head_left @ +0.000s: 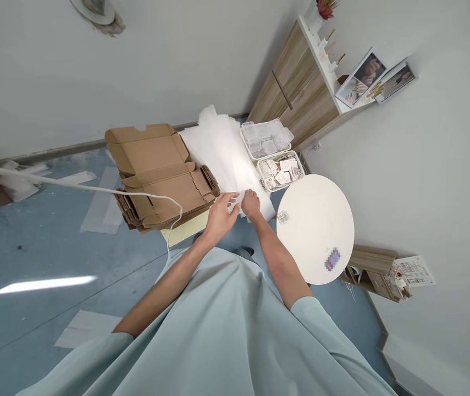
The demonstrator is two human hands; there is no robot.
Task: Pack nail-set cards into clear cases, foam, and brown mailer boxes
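Note:
A pile of thin white packing sheets lies in front of me, the edge of a sheet reaching between my hands. My right hand is closed at the near edge of the pile, its curled fingers on the white sheet. Beside it, my left hand has its thumb and fingers apart, close to the same sheet edge and to the corner of the cardboard. Flattened brown cardboard boxes are stacked left of the sheets. My palms are hidden from view.
Right of the sheets stand a basket of clear plastic boxes and a basket of small printed packets. A round white table is at my right. A white cable crosses the cardboard. Behind is a wooden cabinet.

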